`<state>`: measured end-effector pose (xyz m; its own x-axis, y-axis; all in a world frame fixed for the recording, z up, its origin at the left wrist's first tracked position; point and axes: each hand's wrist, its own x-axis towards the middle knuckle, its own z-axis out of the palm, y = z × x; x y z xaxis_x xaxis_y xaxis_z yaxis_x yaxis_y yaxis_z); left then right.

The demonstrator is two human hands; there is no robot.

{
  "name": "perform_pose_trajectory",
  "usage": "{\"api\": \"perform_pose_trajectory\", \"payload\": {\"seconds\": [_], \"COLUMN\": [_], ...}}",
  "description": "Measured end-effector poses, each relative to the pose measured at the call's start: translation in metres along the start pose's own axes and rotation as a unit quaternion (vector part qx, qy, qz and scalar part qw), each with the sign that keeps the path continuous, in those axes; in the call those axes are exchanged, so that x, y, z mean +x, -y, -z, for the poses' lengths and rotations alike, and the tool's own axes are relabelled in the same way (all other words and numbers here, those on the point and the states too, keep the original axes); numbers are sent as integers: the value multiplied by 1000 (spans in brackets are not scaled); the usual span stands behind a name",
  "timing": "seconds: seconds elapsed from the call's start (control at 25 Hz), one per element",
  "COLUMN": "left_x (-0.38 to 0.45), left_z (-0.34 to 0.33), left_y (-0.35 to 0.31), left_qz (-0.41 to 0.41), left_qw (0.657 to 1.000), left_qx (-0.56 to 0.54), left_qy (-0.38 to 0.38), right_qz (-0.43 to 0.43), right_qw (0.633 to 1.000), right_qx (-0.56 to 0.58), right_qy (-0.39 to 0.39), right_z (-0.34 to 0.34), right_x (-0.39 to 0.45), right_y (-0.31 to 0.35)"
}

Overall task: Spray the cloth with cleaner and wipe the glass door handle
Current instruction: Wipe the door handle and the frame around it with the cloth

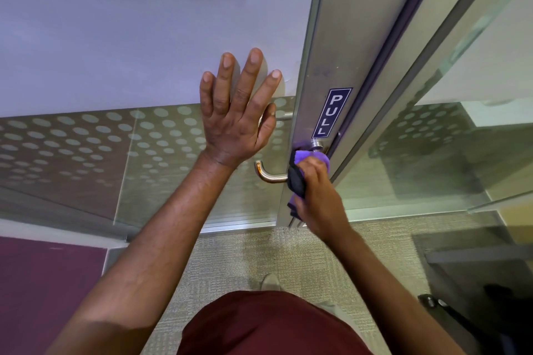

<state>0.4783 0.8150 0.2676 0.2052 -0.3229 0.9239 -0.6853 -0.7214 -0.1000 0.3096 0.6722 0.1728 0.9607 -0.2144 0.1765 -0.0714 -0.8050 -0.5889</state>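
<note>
Left hand [236, 112]: fingers spread flat on glass door [144, 37]
Right hand [317, 196]: clutching purple cloth [305, 164] around metal handle [268, 174]

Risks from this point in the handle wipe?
1. The left hand lies flat on the glass and may leave fresh prints.
2. The right hand holds the cloth bunched at the base of the handle, so the bare curved end could get missed.
3. Pressing down on the handle might unlatch the door.
</note>
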Motion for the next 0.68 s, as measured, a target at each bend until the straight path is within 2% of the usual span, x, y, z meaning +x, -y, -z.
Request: {"api": "perform_pose_trajectory", "payload": {"seconds": [0.16, 0.28, 0.4, 0.48, 0.6, 0.68], "left_x": [0, 0, 1, 2, 2, 1], "left_z": [-1, -2, -2, -2, -1, -1], "left_y": [-1, -1, 0, 0, 0, 0], "left_qz": [-6, -5, -5, -5, -1, 0], "left_qw": [1000, 1000, 1000, 1000, 1000, 1000], "left_qx": [0, -1, -2, -2, -6, -11], "left_qy": [-8, -7, -6, -4, 2, 6], "right_qz": [-108, -91, -117, -87, -55, -67], "right_qw": [994, 995, 990, 982, 918, 869], "right_qx": [-10, -28, -39, -154, -363, -442], "right_qy": [10, 29, 75, 64, 153, 213], "right_z": [-18, -29, -38, -43, -43, -38], "right_x": [-4, 2, 6, 8, 16, 21], "right_y": [57, 90, 101, 104, 110, 113]}}
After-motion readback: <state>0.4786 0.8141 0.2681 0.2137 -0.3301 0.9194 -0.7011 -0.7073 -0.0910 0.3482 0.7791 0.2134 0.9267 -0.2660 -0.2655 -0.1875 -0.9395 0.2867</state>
